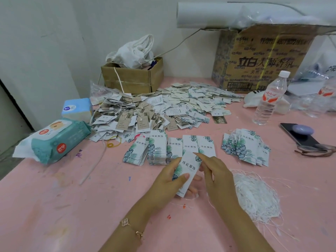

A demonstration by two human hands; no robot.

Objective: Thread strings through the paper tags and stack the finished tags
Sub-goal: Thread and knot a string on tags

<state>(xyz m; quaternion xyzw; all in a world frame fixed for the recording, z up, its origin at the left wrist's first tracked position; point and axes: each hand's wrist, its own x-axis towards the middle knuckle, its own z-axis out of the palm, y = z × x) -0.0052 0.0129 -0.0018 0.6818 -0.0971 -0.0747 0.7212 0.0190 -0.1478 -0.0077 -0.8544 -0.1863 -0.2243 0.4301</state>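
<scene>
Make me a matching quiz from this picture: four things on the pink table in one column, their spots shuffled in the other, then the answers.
Things
1. water bottle
2. wet wipes pack
3. white strings
4. phone

Places
A. left side, by a blue tissue pack
B. loose heap just right of the right hand
C. upright before the large printed carton
D. flat at the far right, a lilac oval on it

Pairs: 1-C, 2-A, 3-B, 4-D
</scene>
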